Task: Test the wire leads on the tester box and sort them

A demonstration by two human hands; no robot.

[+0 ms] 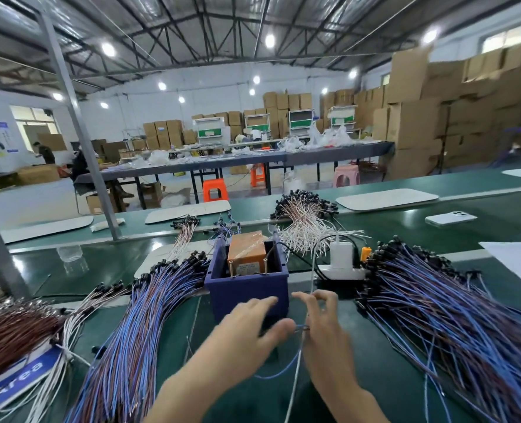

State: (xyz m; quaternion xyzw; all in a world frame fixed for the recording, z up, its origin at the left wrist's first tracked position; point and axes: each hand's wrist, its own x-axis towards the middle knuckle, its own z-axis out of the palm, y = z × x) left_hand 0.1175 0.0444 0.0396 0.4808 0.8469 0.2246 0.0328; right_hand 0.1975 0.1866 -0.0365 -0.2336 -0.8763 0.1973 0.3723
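The tester box [247,285] is a dark blue open box with an orange block and two upright metal posts inside, standing mid-table. Just in front of it my left hand [247,328] and my right hand [323,328] meet over one thin blue wire lead [286,364]. Both hands pinch that lead near its end, and the rest of it trails down toward me. A big fan of blue-and-brown leads [137,325] lies left of the box. A second fan of the same leads [454,319] lies to the right.
A white power strip with a charger [341,267] sits right of the box. White-and-brown leads [308,221] are piled behind it, and brown leads [11,334] lie at far left. A white phone [450,218] and white boards rest farther back. A grey metal post [79,129] rises at left.
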